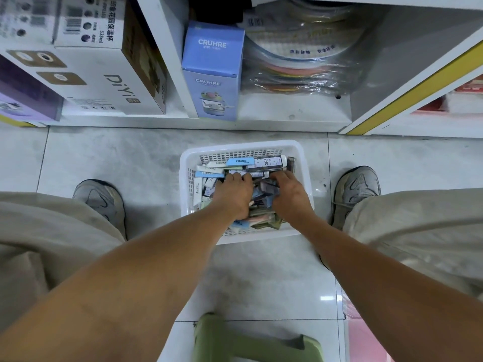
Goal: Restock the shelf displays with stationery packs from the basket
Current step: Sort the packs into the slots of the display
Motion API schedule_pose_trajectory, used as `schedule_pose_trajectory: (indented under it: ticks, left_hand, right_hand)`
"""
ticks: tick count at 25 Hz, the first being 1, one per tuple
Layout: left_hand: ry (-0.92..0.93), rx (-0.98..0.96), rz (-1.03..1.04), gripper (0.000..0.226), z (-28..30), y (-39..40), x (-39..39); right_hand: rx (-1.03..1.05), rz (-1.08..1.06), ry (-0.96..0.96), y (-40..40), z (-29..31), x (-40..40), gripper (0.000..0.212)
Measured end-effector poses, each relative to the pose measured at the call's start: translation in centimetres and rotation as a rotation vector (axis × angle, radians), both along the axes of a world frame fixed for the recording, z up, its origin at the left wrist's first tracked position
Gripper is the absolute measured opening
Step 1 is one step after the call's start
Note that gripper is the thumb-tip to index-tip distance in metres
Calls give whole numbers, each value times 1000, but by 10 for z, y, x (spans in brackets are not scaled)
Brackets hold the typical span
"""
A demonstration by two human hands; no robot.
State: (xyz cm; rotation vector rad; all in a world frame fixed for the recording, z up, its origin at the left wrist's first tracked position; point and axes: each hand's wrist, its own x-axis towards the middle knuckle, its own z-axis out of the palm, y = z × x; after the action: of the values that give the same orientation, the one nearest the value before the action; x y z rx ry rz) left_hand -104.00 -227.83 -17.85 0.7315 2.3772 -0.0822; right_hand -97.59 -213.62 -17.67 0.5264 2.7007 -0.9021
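Filling the white plastic basket (300, 152) on the floor between the person's feet, the stationery packs (239, 161) lie in a loose heap, small flat boxes in blue, white, pink and green. Both hands are down among them: the left hand (233, 190) lies over the middle of the pile with fingers bent onto the packs, and the right hand (287, 188) is just beside it with fingers curled into a darker pack. Whether either hand actually grips a pack I cannot tell, since the fingertips are buried. Judging by how full the basket is, restocking looks barely begun; nothing is on its way to the shelf (295, 113) ahead. That lowest shelf holds a blue CRUHRE box (213, 71) and wrapped coloured rolls (295, 61); a DiYi carton (112, 71) sits further left. Print on the packs is too small to read. A green stool (251, 340) is cut off at the bottom edge.
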Motion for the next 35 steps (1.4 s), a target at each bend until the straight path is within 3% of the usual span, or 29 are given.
schedule_pose_trajectory:
  ticks: [2, 6, 9, 12, 16, 26, 31, 35]
  left_hand:
    - [16, 12, 26, 70, -2, -1, 1]
    - [-6, 71, -6, 73, -2, -4, -9]
    - [-117, 135, 17, 69, 3, -10, -26]
    - [-252, 178, 178, 59, 10, -18, -39]
    - [-430, 260, 391, 64, 15, -30, -44]
    - [-739, 542, 820, 53, 36, -45, -50]
    - [-845, 695, 917, 50, 55, -58, -48]
    - [-943, 751, 949, 53, 58, -66, -43]
  right_hand:
    - [-10, 21, 10, 0, -2, 2, 52]
    - [-59, 93, -138, 4, -5, 5, 76]
    - [-49, 13, -105, 5, -3, 0, 69]
    - [-8, -23, -82, 5, 3, -5, 58]
    - [29, 17, -5, 3, 12, -9, 58]
    - [-105, -66, 79, -8, 29, -24, 46]
    - [-288, -95, -20, -11, 44, -37, 47]
    - [-764, -341, -47, -12, 53, -38, 27]
